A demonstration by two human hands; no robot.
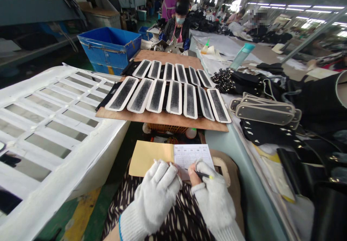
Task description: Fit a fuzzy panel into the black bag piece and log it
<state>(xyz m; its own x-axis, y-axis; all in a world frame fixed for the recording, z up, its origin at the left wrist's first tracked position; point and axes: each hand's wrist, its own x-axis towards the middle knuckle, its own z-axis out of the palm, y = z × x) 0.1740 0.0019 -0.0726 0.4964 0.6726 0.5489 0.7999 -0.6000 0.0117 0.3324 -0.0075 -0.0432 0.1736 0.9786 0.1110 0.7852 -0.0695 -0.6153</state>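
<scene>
An open notebook (pixel 150 158) lies on my lap, its yellow cover to the left and a printed form page (pixel 192 155) with handwriting to the right. My left hand (pixel 159 190), in a white knit glove, grips the lower middle of the notebook with its fingers curled over it. My right hand (pixel 211 190), gloved too but with a bare thumb, pinches a dark pen (pixel 202 175) with a yellow end. The pen's tip is over the page, and I cannot tell whether it touches.
Ahead, a brown board (pixel 162 120) bears two rows of white-edged black panels (pixel 175 97). To the left stands a white-covered table (pixel 67 158) with grey strips, behind it a blue bin (pixel 108 49). At the right, a bench holds leather pieces (pixel 264 111) and a teal bottle (pixel 242 56). A masked person (pixel 177 28) sits opposite.
</scene>
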